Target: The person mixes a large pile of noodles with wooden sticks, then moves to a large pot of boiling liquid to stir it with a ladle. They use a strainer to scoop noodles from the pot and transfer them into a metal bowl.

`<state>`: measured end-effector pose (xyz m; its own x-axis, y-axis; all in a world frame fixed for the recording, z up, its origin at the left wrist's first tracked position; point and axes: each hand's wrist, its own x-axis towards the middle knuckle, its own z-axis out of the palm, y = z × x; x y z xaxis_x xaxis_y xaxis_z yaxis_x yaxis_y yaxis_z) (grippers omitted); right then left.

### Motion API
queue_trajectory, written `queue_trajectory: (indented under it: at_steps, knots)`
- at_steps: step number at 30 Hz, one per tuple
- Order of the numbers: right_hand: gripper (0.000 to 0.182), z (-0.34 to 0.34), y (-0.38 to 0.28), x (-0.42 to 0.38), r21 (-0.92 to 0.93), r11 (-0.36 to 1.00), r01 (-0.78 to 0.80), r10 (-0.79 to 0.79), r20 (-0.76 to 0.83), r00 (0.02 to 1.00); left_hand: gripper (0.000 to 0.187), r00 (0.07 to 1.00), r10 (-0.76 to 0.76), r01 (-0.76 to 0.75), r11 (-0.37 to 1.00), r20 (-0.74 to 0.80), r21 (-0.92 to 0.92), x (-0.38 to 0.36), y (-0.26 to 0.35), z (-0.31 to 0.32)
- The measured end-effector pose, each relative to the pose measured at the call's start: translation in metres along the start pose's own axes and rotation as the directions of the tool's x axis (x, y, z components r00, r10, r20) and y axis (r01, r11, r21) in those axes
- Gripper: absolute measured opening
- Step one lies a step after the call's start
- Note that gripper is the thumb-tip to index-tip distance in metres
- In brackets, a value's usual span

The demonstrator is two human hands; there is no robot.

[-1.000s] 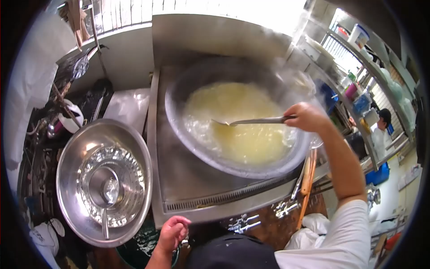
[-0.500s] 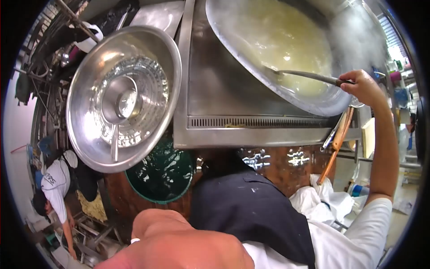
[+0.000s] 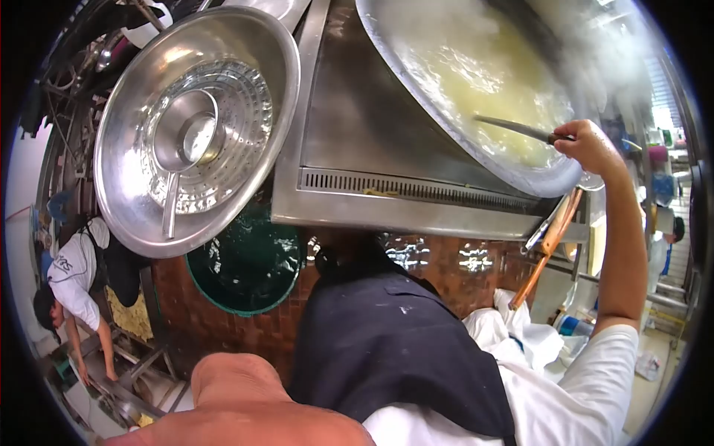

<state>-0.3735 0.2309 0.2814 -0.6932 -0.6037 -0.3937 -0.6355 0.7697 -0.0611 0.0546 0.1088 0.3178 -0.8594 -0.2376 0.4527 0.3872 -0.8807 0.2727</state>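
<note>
My right hand (image 3: 591, 149) is closed round the dark handle of a long utensil (image 3: 513, 126), whose far end dips into cloudy, yellowish liquid (image 3: 476, 67) in a large wok (image 3: 446, 130). Steam rises at the wok's right side. At the bottom, my left arm (image 3: 245, 409) is bent close to the camera, and the fingers of the left hand cannot be made out. To the left, a wide metal basin (image 3: 123, 156) holds a perforated metal piece and a long-handled metal ladle (image 3: 175, 134).
A green tub (image 3: 245, 267) of liquid stands on the wet tiled floor below the basin. Wooden-handled tools (image 3: 554, 238) lean at the stove's (image 3: 416, 212) right corner. White cloth (image 3: 513, 331) hangs by my apron. A co-worker (image 3: 74, 275) bends over at the far left.
The utensil's far end has moved away from the wok's near edge and sits deeper in the liquid. The surface is more rippled. The view has shifted slightly, and the co-worker's second arm now shows.
</note>
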Motion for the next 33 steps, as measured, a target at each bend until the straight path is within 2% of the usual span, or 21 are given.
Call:
queue_trajectory:
  at_steps: [2, 3, 5, 9, 11, 18, 21, 24, 25, 26, 27, 28, 29, 30, 31, 32, 33]
  knots:
    - [0.032, 0.005, 0.014, 0.009, -0.049, 0.992, 0.119, -0.12, -0.019, 0.993, 0.047, 1.0, 0.0, 0.0, 1.0, -0.005, 0.007, -0.002, 0.001, 0.0]
    - [0.032, 0.004, 0.009, 0.007, -0.052, 0.991, 0.122, -0.123, -0.018, 0.992, 0.047, 1.0, 0.0, 0.001, 1.0, -0.006, 0.009, -0.005, 0.001, 0.002]
    - [0.032, 0.002, -0.005, -0.001, -0.036, 0.999, -0.012, 0.012, 0.018, 1.0, 0.048, 1.0, -0.001, 0.001, 1.0, -0.005, 0.01, -0.005, 0.001, 0.001]
    - [0.032, 0.006, 0.007, 0.009, -0.015, 0.998, 0.055, -0.055, 0.001, 0.998, 0.049, 1.0, 0.018, -0.018, 0.999, -0.003, 0.03, -0.008, 0.005, 0.001]
    - [0.032, 0.006, 0.002, 0.006, 0.01, 1.0, -0.016, 0.016, 0.006, 1.0, 0.05, 1.0, 0.02, -0.02, 0.999, -0.003, 0.044, -0.013, 0.007, 0.002]
    - [0.029, 0.003, -0.004, 0.008, -0.001, 1.0, 0.0, 0.0, 0.038, 0.999, 0.052, 0.999, 0.038, -0.038, 0.993, -0.001, 0.112, -0.024, 0.023, 0.003]
    - [0.028, 0.008, 0.004, 0.014, -0.001, 0.996, 0.088, -0.088, -0.016, 0.996, 0.053, 0.999, 0.042, -0.043, 0.983, 0.013, 0.176, -0.031, 0.04, 0.0]
    - [0.029, -0.005, -0.002, 0.004, -0.013, 0.997, 0.071, -0.071, -0.035, 0.997, 0.054, 0.999, 0.041, -0.044, 0.962, 0.016, 0.268, -0.045, 0.056, -0.017]
    - [0.03, -0.012, -0.006, -0.002, 0.003, 0.998, 0.06, -0.06, -0.047, 0.997, 0.051, 0.991, 0.129, -0.11, 0.944, -0.042, 0.311, -0.051, 0.053, -0.024]
    - [0.033, -0.024, -0.011, -0.008, 0.03, 0.999, 0.022, -0.023, 0.005, 1.0, 0.05, 0.998, 0.042, -0.056, 0.931, 0.046, 0.362, -0.051, 0.059, -0.047]
    - [0.034, -0.033, -0.008, -0.013, 0.067, 0.998, -0.006, 0.004, 0.031, 1.0, 0.051, 0.984, 0.159, -0.117, 0.914, -0.079, 0.389, -0.07, 0.05, -0.063]
    - [0.034, -0.043, -0.009, -0.021, 0.074, 0.997, -0.032, 0.028, 0.049, 0.998, 0.061, 0.968, 0.11, -0.017, 0.926, -0.225, 0.377, -0.084, 0.048, -0.08]
    - [0.035, -0.052, -0.01, -0.027, 0.08, 0.995, -0.056, 0.051, 0.066, 0.997, 0.051, 0.885, 0.137, 0.057, 0.917, -0.446, 0.395, -0.097, 0.037, -0.1]
    - [0.035, -0.06, -0.005, -0.03, 0.127, 0.99, -0.058, 0.046, 0.093, 0.995, 0.052, 0.782, 0.157, 0.194, 0.858, -0.604, 0.475, -0.106, 0.024, -0.124]
    - [0.034, -0.068, -0.007, -0.035, 0.143, 0.987, -0.08, 0.064, 0.108, 0.992, 0.047, 0.719, 0.237, 0.254, 0.785, -0.653, 0.565, -0.114, 0.007, -0.154]
    - [0.033, -0.076, -0.01, -0.038, 0.15, 0.984, -0.1, 0.079, 0.143, 0.987, 0.039, 0.643, 0.111, 0.355, 0.833, -0.758, 0.424, -0.118, 0.001, -0.182]
    - [0.032, -0.083, -0.014, -0.038, 0.158, 0.98, -0.117, 0.089, 0.177, 0.98, 0.035, 0.479, 0.043, 0.431, 0.859, -0.877, 0.277, -0.125, -0.008, -0.21]
